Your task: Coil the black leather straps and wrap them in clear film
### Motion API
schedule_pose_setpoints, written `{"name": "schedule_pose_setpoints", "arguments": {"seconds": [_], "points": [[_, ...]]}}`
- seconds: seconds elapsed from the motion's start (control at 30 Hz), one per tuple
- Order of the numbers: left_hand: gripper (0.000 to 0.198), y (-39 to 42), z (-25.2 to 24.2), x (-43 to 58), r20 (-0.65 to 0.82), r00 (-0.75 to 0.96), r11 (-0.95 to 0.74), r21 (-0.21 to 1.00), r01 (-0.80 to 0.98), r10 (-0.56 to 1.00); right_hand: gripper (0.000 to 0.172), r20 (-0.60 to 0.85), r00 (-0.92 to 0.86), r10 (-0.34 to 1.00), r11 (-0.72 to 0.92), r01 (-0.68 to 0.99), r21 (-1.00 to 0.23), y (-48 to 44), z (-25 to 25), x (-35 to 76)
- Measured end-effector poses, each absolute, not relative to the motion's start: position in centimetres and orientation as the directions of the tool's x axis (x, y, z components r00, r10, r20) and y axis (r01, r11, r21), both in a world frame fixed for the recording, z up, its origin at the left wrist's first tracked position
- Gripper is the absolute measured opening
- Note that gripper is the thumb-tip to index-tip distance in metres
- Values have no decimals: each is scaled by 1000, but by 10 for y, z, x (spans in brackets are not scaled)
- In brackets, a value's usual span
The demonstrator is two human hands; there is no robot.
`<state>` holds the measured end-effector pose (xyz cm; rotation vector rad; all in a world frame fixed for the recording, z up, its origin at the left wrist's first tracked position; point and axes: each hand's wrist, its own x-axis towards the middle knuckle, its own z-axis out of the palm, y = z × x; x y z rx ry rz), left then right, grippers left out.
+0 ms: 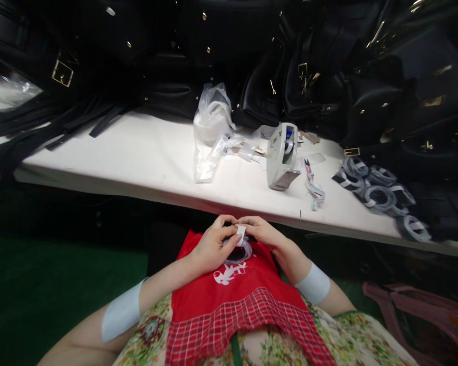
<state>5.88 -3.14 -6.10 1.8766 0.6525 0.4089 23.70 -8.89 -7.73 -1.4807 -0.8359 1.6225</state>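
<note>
Tape dispenser [280, 157] and clippers [311, 184] on white surface [145, 152]
Black bags [263, 96] stand behind; clear bag [204, 172] holds white roll [209, 127]. Left hand [212, 245] and right hand [266, 234] have their grip on coil [247, 252].

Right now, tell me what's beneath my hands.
Beneath the left hand and right hand, part of a translucent coil shows over the red apron. The hands and white tag hide the coil's far side.

The left hand [212, 245] partly hides the grey coil [247, 250].
</note>
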Motion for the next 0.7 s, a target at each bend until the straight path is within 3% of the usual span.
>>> {"name": "schedule_pose_setpoints", "arguments": {"seconds": [0.17, 0.33, 0.5, 0.7], "points": [[26, -33, -61, 57, -47, 808, -316, 906, 282, 588, 25, -527, -53, 848, -522, -252, -815, -89, -75, 237], [24, -33, -57, 57, -71, 801, -243, 934, 263, 594, 19, -431, 47, 901, -428, -58, -902, -89, -70, 233], [24, -35, -54, 57, -231, 746, 29, 961, 273, 625, 16, -283, 188, 940, -315, 165, -935, -94, -64, 221], [14, -40, -51, 61, -189, 699, 20, 970, 243, 690, 18, -319, 238, 917, -355, 127, -926, -96, -59, 220]]}}
